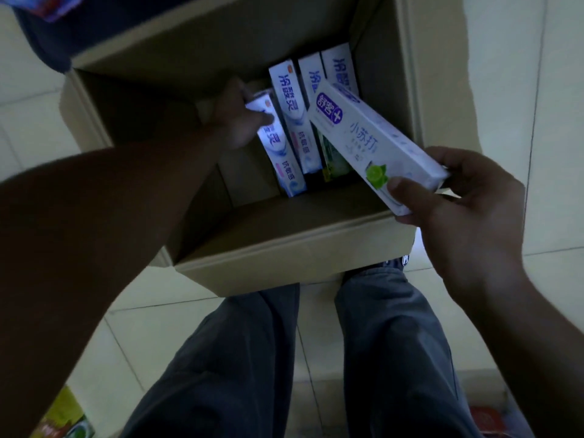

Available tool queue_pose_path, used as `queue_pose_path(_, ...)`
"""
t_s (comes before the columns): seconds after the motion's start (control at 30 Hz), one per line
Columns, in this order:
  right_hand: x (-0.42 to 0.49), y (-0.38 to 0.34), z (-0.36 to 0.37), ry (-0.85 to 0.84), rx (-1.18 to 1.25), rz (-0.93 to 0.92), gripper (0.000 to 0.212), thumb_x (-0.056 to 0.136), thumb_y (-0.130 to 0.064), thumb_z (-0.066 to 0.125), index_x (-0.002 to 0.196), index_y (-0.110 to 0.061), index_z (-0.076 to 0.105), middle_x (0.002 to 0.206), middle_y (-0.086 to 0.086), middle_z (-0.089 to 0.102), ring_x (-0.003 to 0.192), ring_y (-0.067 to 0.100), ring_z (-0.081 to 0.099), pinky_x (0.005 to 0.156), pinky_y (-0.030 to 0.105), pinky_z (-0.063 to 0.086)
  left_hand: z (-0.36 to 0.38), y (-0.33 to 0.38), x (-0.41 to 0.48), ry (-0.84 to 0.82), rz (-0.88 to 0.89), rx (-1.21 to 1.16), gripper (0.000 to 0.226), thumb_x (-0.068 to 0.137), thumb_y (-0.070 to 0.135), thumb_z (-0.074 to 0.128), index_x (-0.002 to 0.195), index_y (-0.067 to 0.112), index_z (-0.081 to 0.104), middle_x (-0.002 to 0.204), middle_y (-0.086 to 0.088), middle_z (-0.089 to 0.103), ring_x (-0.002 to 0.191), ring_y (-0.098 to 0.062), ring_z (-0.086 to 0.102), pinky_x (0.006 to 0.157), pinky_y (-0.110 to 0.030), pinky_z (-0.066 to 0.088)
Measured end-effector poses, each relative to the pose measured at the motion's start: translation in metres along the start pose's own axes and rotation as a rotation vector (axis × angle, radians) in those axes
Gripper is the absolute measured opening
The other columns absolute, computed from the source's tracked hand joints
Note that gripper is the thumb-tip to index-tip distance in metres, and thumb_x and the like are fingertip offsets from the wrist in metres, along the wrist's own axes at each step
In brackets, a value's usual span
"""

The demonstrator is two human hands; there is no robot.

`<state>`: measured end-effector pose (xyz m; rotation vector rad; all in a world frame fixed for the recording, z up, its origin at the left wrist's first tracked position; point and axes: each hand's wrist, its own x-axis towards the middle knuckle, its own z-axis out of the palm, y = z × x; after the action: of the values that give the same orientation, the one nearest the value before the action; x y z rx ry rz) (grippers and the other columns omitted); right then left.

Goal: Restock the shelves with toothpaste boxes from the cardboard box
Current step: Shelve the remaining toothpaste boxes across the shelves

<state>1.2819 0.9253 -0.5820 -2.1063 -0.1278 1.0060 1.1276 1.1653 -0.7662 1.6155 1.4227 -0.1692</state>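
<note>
An open cardboard box [284,245] stands on the floor in front of my legs. Several white and blue toothpaste boxes lie side by side inside it. My left hand [235,120] reaches down into the carton and grips the leftmost toothpaste box [279,156] near its top end. My right hand [467,210] holds a white toothpaste box with a lime picture [373,140] by its near end, tilted above the carton's right side. A green-edged box [335,159] lies partly hidden beneath it.
Pale floor tiles [537,90] surround the carton. My grey trouser legs [284,358] fill the bottom middle. Colourful packages lie at the bottom left [63,418] and bottom right [486,422]. A dark object [47,36] sits beyond the carton's top left flap.
</note>
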Motion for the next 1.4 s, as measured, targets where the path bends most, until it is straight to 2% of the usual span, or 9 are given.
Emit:
queue_pose_path(0.1,-0.006,-0.016,-0.007,0.077,-0.019,0.000,0.047,0.069,-0.022,0.091,0.108,-0.026,0.065,0.089,-0.009,0.074,0.076,0.006,0.074,0.070,0.044,0.064,-0.014,0.008,-0.040,-0.001,0.017,-0.173,0.046,0.073,-0.005,0.085,0.100,0.009,0.052,0.102,-0.011,0.055,0.097,-0.020,0.054,0.083,-0.034,0.051)
queue_pose_path(0.2,-0.020,-0.042,-0.023,0.145,-0.048,-0.018,0.046,0.062,-0.028,0.090,0.099,-0.032,0.065,0.087,-0.010,0.075,0.072,0.004,0.074,0.067,0.037,0.063,-0.038,0.027,-0.100,0.071,0.017,-0.185,0.047,0.068,-0.006,0.087,0.108,0.002,0.064,0.100,-0.008,0.063,0.093,-0.017,0.059,0.080,-0.026,0.049)
queue_pose_path(0.5,-0.112,-0.189,-0.096,0.086,0.117,-0.201,0.023,0.070,-0.021,0.086,0.090,-0.029,0.078,0.083,-0.005,0.079,0.076,0.016,0.075,0.072,0.046,0.063,-0.217,0.144,-0.258,0.092,0.240,-0.446,0.034,0.081,-0.003,0.081,0.102,0.021,0.069,0.086,0.015,0.075,0.076,0.004,0.064,0.073,-0.014,0.052)
queue_pose_path(0.67,-0.180,-0.304,-0.134,0.030,0.302,-0.346,0.023,0.073,-0.017,0.085,0.094,-0.026,0.079,0.082,0.003,0.079,0.072,0.016,0.074,0.057,0.026,0.056,-0.331,0.254,-0.327,-0.021,0.257,-0.710,0.035,0.080,0.002,0.079,0.110,0.016,0.067,0.093,0.005,0.075,0.085,-0.012,0.068,0.078,-0.028,0.054)
queue_pose_path(0.8,-0.233,-0.389,-0.165,0.034,0.406,-0.467,0.023,0.077,-0.006,0.083,0.093,-0.022,0.079,0.082,0.005,0.079,0.071,0.018,0.074,0.057,0.027,0.057,-0.410,0.333,-0.386,-0.178,0.277,-0.891,0.030,0.091,-0.003,0.059,0.106,0.022,0.066,0.096,-0.009,0.066,0.085,-0.032,0.065,0.062,-0.033,0.054)
queue_pose_path(0.9,-0.270,-0.437,-0.189,0.050,0.480,-0.549,0.019,0.080,0.001,0.078,0.094,-0.011,0.077,0.083,0.010,0.078,0.069,0.020,0.073,0.058,0.026,0.056,-0.451,0.382,-0.433,-0.182,0.391,-0.912,0.033,0.089,-0.005,0.049,0.106,0.019,0.064,0.087,-0.006,0.060,0.073,-0.026,0.057,0.050,-0.027,0.048)
queue_pose_path(1.03,-0.312,-0.488,-0.223,0.054,0.563,-0.655,0.019,0.080,0.004,0.075,0.094,-0.008,0.074,0.085,0.010,0.078,0.070,0.017,0.072,0.059,0.024,0.055,-0.488,0.433,-0.483,-0.099,0.525,-0.816,0.044,0.063,0.014,0.049,0.103,0.016,0.067,0.075,-0.006,0.059,0.063,-0.024,0.052,0.060,-0.032,0.038)
queue_pose_path(1.3,-0.355,-0.539,-0.284,0.031,0.597,-0.825,0.021,0.079,-0.003,0.077,0.093,-0.019,0.078,0.088,0.010,0.079,0.074,0.016,0.074,0.063,0.022,0.057,-0.500,0.502,-0.550,-0.167,0.632,-0.618,0.060,0.058,0.016,0.052,0.113,0.013,0.074,0.117,-0.010,0.075,0.105,-0.025,0.065,0.092,-0.038,0.045)
queue_pose_path(1.4,-0.347,-0.549,-0.309,-0.016,0.634,-0.809,0.042,0.069,-0.017,0.083,0.109,-0.009,0.074,0.102,0.019,0.077,0.089,0.030,0.075,0.077,0.035,0.060,-0.495,0.519,-0.560,-0.096,0.600,-0.699,0.061,0.058,0.016,0.052,0.117,0.014,0.068,0.110,-0.010,0.078,0.090,-0.023,0.066,0.079,-0.035,0.047)
